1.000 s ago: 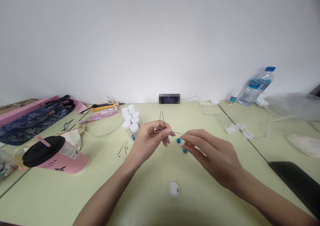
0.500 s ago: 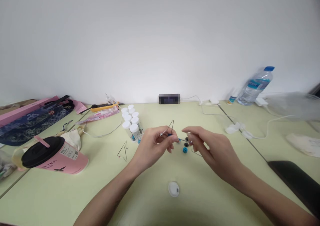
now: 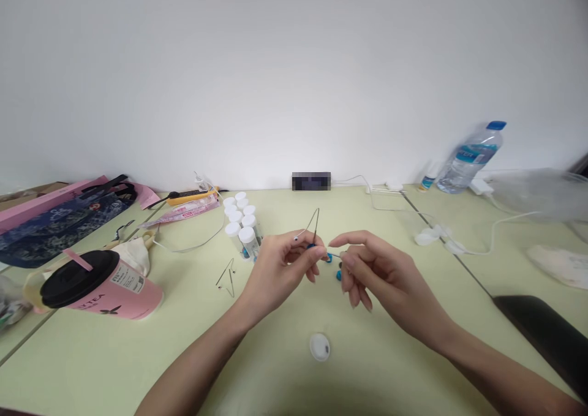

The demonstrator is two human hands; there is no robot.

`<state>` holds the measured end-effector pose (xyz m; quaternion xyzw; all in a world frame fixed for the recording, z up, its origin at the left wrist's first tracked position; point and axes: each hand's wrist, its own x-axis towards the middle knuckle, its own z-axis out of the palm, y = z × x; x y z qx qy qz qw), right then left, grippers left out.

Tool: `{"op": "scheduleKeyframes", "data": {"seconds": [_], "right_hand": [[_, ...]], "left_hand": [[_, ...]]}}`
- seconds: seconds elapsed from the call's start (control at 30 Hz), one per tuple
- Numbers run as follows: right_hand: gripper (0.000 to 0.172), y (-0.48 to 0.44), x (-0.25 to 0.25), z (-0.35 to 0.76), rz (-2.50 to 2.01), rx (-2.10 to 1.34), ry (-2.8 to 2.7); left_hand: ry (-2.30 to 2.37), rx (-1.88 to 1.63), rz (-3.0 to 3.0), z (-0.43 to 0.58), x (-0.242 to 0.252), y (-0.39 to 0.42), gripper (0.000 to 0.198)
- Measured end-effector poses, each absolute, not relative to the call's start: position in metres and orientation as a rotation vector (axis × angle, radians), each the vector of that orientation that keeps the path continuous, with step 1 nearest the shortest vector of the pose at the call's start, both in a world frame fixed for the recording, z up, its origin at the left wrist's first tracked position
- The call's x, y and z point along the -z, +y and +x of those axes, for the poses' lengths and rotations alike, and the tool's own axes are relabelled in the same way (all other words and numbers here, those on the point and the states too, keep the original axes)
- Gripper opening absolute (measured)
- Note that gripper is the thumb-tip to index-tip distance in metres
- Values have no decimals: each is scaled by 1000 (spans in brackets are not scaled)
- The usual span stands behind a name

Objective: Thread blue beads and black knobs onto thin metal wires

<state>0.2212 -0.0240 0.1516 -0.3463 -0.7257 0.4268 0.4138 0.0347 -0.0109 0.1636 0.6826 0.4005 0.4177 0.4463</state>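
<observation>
My left hand [image 3: 285,269] is closed in a pinch on a thin bent metal wire [image 3: 316,221] with a small blue piece [image 3: 311,245] on it. The wire's pointed bend rises above the fingers, and one end carries a small whitish tip. To the right, my right hand [image 3: 388,278] pinches the far end of a thin straight length between thumb and finger, its index finger held out and the other fingers curled below. Partly behind this hand lie small blue knobs [image 3: 339,275] on the table. Other bent wires [image 3: 229,279] lie left of my left hand.
Several clear vials with white caps [image 3: 248,234] stand left of my hands. A white round cap [image 3: 320,347] lies in front. Further out are a pink cup [image 3: 114,290], a water bottle [image 3: 471,158], a black object [image 3: 542,336], a white cable [image 3: 491,238] and a blurred dark device [image 3: 311,182].
The bent wire's peak has tipped slightly upward. My right hand has shifted a little left, its lower fingers now showing, and it covers more of the small pieces behind it.
</observation>
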Motion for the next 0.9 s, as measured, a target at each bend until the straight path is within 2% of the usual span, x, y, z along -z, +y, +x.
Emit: {"op": "scheduleKeyframes", "data": {"seconds": [0.07,0.27,0.67,0.77,0.9], "right_hand": [[20,-24,-153,220,-853,-1155,-1747],[23,-23,-148,224,-895,-1057,-1756],[25,-21,-155,224,-850,-1342,-1714],[23,-21,-154,225,-864,-1248,-1753],[19,-7,-143,227,-992,-866,-1917]], "left_hand": [[1009,-1056,1708,36,-163,-12,19],[1043,-1164,1778,38,-164,-15,14],[1057,-1159,1797,39,-159,-15,9],[1076,-1211,1847,39,-159,-15,10],[1127,-1403,1758,28,-169,-10,7]]}}
